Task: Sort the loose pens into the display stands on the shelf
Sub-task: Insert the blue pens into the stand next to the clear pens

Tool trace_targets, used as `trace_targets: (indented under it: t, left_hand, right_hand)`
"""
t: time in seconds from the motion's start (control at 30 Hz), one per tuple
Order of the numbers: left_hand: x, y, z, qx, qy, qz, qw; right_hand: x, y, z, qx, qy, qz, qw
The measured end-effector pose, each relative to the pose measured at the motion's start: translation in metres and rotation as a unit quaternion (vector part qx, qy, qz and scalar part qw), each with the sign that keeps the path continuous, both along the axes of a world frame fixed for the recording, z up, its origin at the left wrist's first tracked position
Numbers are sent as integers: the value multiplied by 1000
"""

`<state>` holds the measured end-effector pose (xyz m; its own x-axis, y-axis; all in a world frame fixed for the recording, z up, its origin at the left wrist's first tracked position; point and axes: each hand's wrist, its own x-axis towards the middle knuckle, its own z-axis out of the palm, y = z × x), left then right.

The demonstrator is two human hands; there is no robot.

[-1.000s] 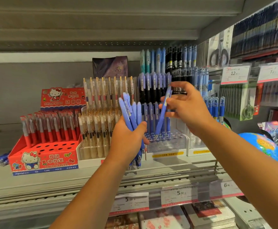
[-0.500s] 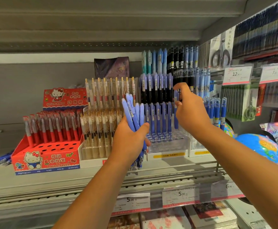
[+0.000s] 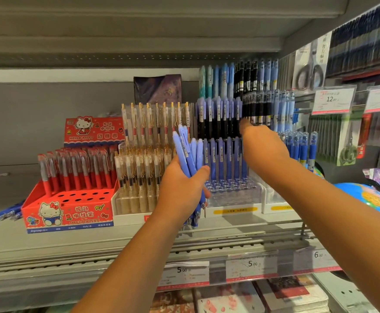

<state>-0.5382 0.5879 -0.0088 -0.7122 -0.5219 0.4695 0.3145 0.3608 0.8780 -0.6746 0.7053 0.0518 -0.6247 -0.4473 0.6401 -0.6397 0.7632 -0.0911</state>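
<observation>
Sorting partway through, by our reckoning.
Our left hand (image 3: 182,190) grips a bundle of blue pens (image 3: 190,154) awaiting slots; our right hand (image 3: 261,152) reaches into the clear stand (image 3: 231,199), whether it holds a pen we cannot tell; back rows are filled, front holes empty.

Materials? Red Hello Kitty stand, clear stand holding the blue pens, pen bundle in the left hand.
Red stand: likely printed cardboard, matte; flat folded panels, punched holes.
Clear stand: likely hard plastic, glossy; see-through, with highlights.
Pen bundle: looks like plastic, matte periwinkle; soft, even sheen.
</observation>
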Motion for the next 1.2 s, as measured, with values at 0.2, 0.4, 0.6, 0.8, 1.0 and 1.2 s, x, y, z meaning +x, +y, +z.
trace_targets:
  t: [0.2,0.4,0.6,0.8,1.0,1.2]
  left_hand:
    - [-1,0,0,-4,4,7,1000]
    - [-1,-1,-1,-2,0,5,1000]
    - [-1,-1,-1,-3,-2,3,1000]
    - [-2,-3,-2,-2,0,3,1000]
    - [-3,-3,-3,0,5,-5,1000]
    - [-3,-1,-3,20,36,-32,999]
  right_hand:
    - [-4,-4,-2,31,32,-29,999]
    - [3,-5,-15,8,61,-22,998]
    - [-1,-4,-12,13,65,-23,998]
    - [1,1,-7,49,38,-35,997]
    - [4,-1,-13,37,31,-22,999]
    - [20,-16,-28,-226,-171,259,923]
